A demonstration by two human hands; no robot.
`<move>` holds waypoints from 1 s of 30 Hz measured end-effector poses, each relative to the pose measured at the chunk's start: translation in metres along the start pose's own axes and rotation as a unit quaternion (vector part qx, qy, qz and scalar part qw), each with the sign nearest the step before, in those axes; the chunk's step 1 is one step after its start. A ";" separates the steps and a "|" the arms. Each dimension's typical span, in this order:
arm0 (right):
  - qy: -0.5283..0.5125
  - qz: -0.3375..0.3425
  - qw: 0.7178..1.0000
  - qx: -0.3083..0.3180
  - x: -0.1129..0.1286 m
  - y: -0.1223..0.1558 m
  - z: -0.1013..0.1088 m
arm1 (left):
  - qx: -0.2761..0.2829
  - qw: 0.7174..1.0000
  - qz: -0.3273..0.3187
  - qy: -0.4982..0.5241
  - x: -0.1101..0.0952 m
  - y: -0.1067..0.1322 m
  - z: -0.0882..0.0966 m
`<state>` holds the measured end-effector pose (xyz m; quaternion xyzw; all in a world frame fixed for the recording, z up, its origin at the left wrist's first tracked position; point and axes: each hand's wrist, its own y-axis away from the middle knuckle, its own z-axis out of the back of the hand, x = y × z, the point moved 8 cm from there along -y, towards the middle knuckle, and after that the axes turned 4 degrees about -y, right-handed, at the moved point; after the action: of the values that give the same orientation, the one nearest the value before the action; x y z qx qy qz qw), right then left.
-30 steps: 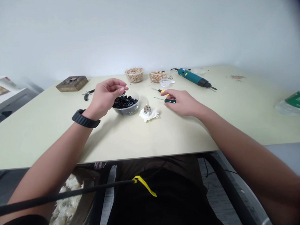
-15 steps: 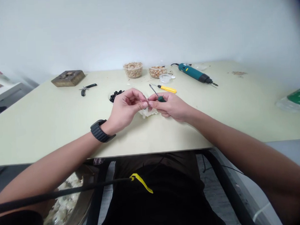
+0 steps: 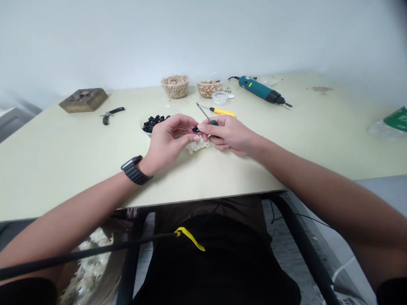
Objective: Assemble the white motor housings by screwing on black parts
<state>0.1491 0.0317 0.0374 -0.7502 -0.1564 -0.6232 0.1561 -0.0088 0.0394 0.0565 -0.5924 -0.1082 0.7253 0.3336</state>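
The left fingers (image 3: 187, 124) were pinched together on a small black piece (image 3: 196, 130), just beside the right fingers (image 3: 211, 130), which were closed around a green-handled screwdriver (image 3: 213, 122). A slight slip could have dropped the tiny piece onto the white plastic part (image 3: 197, 147) below the fingers.

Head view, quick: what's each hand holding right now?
Left hand: closed, pinching a small black piece.
Right hand: closed, holding a screwdriver.
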 end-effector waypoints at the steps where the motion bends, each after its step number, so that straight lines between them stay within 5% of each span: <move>1: -0.003 0.000 1.000 0.003 0.001 0.000 -0.001 | -0.007 1.000 -0.010 -0.026 -0.001 0.000 0.002; 11: 0.009 -0.010 1.000 -0.004 -0.003 0.002 0.000 | -0.020 0.984 -0.055 -0.168 -0.016 0.006 0.003; 16: -0.019 0.013 0.999 -0.026 0.006 0.002 0.006 | -0.015 0.999 0.000 -0.036 -0.006 0.004 0.004; 20: 0.061 0.026 0.998 -0.013 0.011 0.004 0.009 | 0.010 0.997 0.032 0.071 -0.005 0.003 -0.002; 30: 0.224 0.125 0.966 0.016 0.028 0.011 -0.002 | 0.006 0.989 0.100 0.108 -0.001 0.004 0.002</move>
<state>0.1573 0.0219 0.0645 -0.6023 -0.0324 -0.7483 0.2760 -0.0122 0.0362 0.0551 -0.6727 -0.0073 0.6877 0.2728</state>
